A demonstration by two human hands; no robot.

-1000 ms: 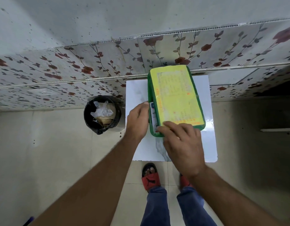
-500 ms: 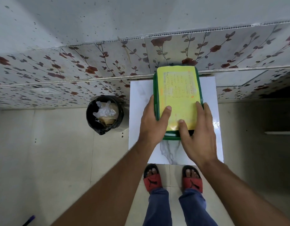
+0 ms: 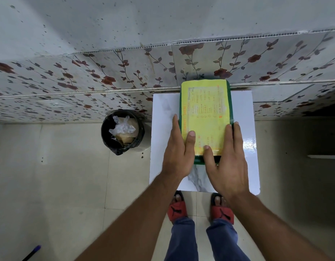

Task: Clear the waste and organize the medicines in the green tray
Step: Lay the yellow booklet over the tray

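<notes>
The green tray (image 3: 230, 104) stands at the middle of the worktop's (image 3: 162, 110) back edge, covered by a yellow sheet (image 3: 206, 110). The left hand (image 3: 178, 153) and right hand (image 3: 228, 162) lie flat against its sides, fingers straight, thumbs on the sheet. Judged step: final squaring of the tray; the next move calls for an even release.

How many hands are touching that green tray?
2. The left hand lies along the left edge of the tray, the right hand along the right edge; both thumbs rest on the yellow sheet covering it.

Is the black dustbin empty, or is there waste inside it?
Not empty: the dustbin holds crumpled clear plastic and brown cardboard-like pieces.
</notes>
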